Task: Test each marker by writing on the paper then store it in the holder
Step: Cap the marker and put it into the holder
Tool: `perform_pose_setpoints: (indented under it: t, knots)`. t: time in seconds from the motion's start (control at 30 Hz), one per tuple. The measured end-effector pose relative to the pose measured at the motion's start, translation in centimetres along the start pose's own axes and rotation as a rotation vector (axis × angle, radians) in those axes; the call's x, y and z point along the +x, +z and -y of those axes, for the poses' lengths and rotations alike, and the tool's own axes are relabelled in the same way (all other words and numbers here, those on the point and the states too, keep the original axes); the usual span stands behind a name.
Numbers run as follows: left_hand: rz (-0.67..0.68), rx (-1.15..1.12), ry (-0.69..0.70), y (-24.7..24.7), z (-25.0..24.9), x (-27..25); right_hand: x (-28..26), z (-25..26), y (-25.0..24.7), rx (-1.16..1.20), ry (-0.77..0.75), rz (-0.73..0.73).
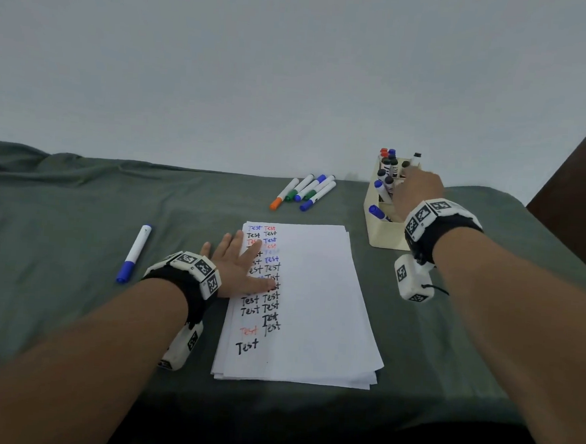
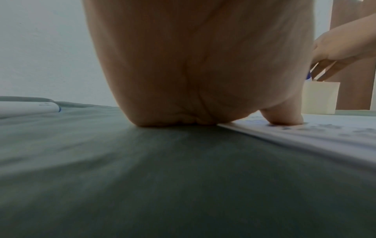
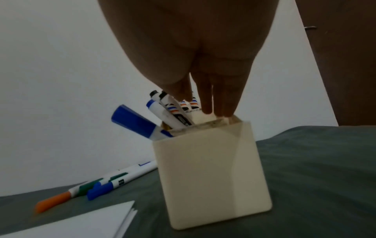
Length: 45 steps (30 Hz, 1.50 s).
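1. At the far right corner of the table [image 1: 80, 191], our right hand [image 1: 418, 190] hangs over the holder [image 3: 211, 177], fingers [image 3: 223, 99] straight and pointing down into its mouth, tips just at the rim. We see no marker pinched between them; they look relaxed and empty.
2. Left hand [image 1: 235, 266] lies flat, fingers spread, palm on the left edge of the paper [image 1: 314, 291], pinning the stack. It holds nothing.
3. Holder already carries many markers, caps up, several leaning over its left wall.
4. Loose markers [image 1: 303, 191] lie in a cluster of five near the far edge, between paper and wall, just left of the holder. One more blue marker [image 1: 133, 255] lies alone toward the left edge, well apart from the paper.
5. Handling, our judgement: markers are light, stiff plastic tubes with smooth barrels, so a bit slippery. They roll little on the soft cloth. Take one mid-barrel with thumb and two fingers. Pull the cap with the other hand.
6. Holder looks light and top-heavy with leaning markers. A sideways knock could tip it, so drop each marker straight down.
7. Paper is thin and slides on the cloth; keep the left palm on it while writing.
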State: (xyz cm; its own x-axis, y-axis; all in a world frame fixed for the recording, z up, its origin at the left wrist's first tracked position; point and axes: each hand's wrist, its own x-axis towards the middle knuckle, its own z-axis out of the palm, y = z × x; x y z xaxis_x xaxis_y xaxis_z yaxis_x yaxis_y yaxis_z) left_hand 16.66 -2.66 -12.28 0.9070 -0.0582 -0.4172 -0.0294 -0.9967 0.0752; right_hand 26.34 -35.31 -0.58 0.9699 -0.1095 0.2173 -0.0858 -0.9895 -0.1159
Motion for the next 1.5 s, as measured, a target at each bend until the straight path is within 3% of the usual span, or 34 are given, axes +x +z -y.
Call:
perform_pose_setpoints:
  t: [0.07,0.17,0.2,0.33,0.43,0.53,0.73,0.9,1.1,1.4,1.5]
  knots:
    - [-0.001,0.002,0.001,0.0,0.0,-0.1,0.0,0.6,-0.1,0.116,-0.029,-0.118]
    - [0.006,0.008,0.001,-0.1,-0.1,-0.3,-1.6,2.8,-0.1,0.255,-0.341,-0.291]
    - [0.009,0.007,0.002,-0.1,-0.1,-0.4,-2.4,3.9,0.0,0.268,-0.452,-0.275]
    - [0.013,0.008,0.006,-0.3,-0.1,-0.4,-5.6,7.4,1.4,0.226,-0.662,0.168]
    - [0.022,0.021,-0.002,-0.3,-0.1,-0.2,-7.3,8.2,4.0,0.006,-0.575,0.534]
    - [0.025,0.025,-0.005,-0.2,-0.1,-0.1,-8.2,7.4,6.4,-0.1,-0.467,0.658]
    - [0.034,0.039,0.006,-1.4,0.5,0.1,-8.4,6.6,8.3,-0.087,-0.465,0.619]
    - [-0.226,0.066,-0.026,-6.1,0.2,3.0,-8.1,6.6,8.5,-0.047,-0.45,0.63]
    - [-0.33,0.036,0.021,-9.6,-1.1,9.0,-8.0,6.4,8.4,0.025,-0.415,0.641]
    - [-0.222,0.228,-0.106,-10.7,-4.5,15.0,-8.0,6.6,8.5,0.074,-0.395,0.635]
    - [-0.258,0.216,-0.148,-10.8,-3.9,15.0,-7.8,6.6,8.4,0.079,-0.392,0.64]
